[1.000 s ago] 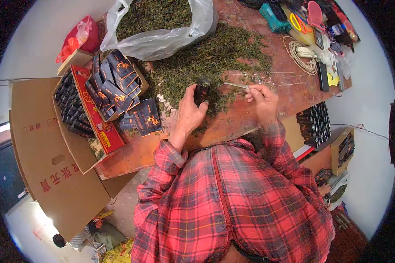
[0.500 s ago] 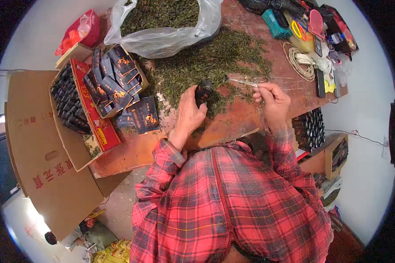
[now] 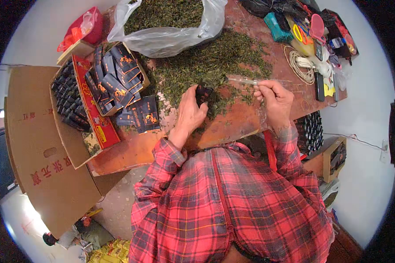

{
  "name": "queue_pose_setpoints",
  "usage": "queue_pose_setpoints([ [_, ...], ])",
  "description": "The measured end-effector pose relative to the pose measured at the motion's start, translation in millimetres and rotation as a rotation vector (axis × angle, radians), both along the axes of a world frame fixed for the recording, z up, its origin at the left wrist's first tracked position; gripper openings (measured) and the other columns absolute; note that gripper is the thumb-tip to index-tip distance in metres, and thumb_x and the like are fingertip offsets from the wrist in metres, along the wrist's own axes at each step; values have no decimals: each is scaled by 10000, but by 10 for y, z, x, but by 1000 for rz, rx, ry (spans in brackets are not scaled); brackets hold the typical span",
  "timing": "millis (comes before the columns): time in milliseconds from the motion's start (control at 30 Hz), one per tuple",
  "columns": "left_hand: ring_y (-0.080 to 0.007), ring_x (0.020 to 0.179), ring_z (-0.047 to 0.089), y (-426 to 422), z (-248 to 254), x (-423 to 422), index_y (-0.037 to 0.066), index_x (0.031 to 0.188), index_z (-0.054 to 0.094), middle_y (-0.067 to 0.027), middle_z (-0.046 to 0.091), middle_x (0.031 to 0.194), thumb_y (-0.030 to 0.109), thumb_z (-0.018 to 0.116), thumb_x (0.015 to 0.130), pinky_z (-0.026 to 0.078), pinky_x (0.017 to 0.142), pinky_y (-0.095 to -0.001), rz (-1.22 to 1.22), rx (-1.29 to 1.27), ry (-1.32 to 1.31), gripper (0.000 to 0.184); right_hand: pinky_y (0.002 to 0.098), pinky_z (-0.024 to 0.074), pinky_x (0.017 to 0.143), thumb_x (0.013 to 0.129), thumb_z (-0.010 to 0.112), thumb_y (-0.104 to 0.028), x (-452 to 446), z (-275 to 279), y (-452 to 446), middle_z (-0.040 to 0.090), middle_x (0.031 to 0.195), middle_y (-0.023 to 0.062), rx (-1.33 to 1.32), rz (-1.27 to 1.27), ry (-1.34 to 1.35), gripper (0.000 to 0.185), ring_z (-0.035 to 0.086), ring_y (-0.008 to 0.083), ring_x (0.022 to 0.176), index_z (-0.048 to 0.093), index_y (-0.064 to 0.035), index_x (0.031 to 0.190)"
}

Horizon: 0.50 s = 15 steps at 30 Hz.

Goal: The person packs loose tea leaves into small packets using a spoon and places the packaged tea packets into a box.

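Observation:
My left hand (image 3: 191, 113) is closed around a small black packet (image 3: 203, 93) at the near edge of the loose leaves. Between the fingers and thumb of my right hand (image 3: 274, 101) is a thin metal tool (image 3: 245, 81), its tip pointing left towards the packet, a short gap from it. Dry green leaves (image 3: 206, 61) spread over the red table (image 3: 232, 118) beyond both hands. Behind them a clear plastic bag (image 3: 162, 41) stands open, full of leaves. More black packets (image 3: 118, 83) fill a small box left of my left hand, and some lie flat beside it.
A red-sided carton (image 3: 96, 118) of filled packets and a large cardboard flap (image 3: 48, 158) are at the left. String (image 3: 298, 65), scissors (image 3: 299, 34) and a black box-shaped item (image 3: 320, 87) lie at the right. Another person (image 3: 92, 234) is at the lower left.
My right hand has moved right with the metal tool, drawing it away from the packet. My left hand stays around the packet. The view has shifted slightly.

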<state>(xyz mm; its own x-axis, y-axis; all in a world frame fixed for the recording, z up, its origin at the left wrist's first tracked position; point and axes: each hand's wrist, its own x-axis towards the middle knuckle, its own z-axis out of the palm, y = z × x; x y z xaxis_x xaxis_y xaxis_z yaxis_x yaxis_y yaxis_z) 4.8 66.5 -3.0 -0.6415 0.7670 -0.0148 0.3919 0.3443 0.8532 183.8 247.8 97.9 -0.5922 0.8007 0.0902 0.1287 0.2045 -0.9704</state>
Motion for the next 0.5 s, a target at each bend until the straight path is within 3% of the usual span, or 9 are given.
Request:
queue_pose_setpoints([
  [367,-493,1201,566,-6,-46,-42,-66,1392,481,-324,606,1245,115,667,814,448,1060,-516,-5,-16,-21,634,242,571,684,985,630,16,-72,81,-24,758,883,57,182,86,-90,136,721,99,786,756,16,1034],
  [500,-494,1186,570,-9,-38,-26,-57,1391,486,-320,608,1241,107,665,808,454,1049,-518,0,-7,-28,632,280,572,681,940,647,42,-105,194,-77,750,871,105,348,119,-132,118,738,177,772,745,9,997],
])
